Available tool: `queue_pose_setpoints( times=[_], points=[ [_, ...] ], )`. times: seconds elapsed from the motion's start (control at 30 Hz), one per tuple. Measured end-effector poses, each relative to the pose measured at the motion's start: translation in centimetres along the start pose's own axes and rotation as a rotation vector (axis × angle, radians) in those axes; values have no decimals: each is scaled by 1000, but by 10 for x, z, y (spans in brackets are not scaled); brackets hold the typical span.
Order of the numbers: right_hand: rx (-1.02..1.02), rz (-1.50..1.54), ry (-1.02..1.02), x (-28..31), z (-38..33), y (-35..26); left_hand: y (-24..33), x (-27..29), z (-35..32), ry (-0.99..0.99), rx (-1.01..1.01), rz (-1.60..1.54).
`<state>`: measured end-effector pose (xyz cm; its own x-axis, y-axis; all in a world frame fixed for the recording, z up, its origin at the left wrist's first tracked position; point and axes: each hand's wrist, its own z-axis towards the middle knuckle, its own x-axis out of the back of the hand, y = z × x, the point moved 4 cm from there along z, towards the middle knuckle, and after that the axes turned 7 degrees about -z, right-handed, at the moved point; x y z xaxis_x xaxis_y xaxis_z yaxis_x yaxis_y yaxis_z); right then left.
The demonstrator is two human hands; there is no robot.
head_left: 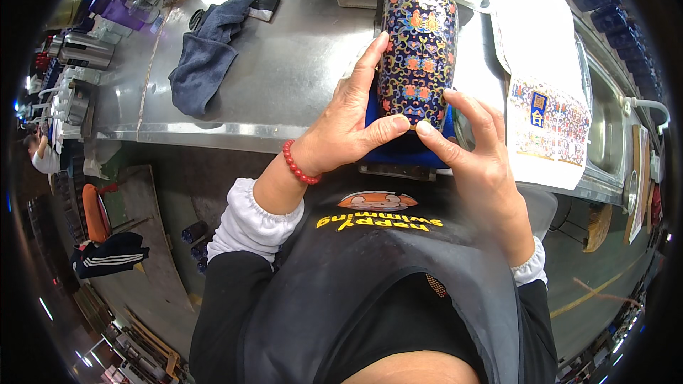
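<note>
A dark blue bottle (418, 53) with a bright floral pattern lies with its neck away from me, over a blue pad (405, 152). My left hand (348, 110) grips its left side, index finger stretched along the edge and thumb at the near end. On the other side my right hand (480, 139) presses its fingertips to the lower right edge, its thumb meeting the bottle's near end beside the left thumb. Both hands hold the bottle between them. To the right, white sheets (533, 35) include one printed with a similar floral pattern (548, 122).
A dark grey cloth (206, 53) lies crumpled on the metal worktop (299, 64). A sink (605, 110) with a white tap (647, 105) is at the right. Several blue bottles (615, 25) stand at the far right. A dark jacket with white stripes (110, 256) lies lower left.
</note>
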<state>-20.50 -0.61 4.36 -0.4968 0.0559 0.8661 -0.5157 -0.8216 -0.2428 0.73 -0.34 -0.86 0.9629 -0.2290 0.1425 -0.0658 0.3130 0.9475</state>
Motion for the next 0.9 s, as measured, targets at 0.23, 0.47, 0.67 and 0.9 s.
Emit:
queue_pose_setpoints(
  times=[0.23,0.47,0.67,0.9],
  points=[
    [6,0,8,0,0,1,-2,-1,1,9,18,-53],
    [5,-2,8,-1,0,1,-2,-1,1,12,-2,11],
    [8,-7,9,0,1,0,-2,-2,1,25,3,15],
    [-1,-20,1,1,0,1,-2,-2,1,44,-19,-32]
  ],
)
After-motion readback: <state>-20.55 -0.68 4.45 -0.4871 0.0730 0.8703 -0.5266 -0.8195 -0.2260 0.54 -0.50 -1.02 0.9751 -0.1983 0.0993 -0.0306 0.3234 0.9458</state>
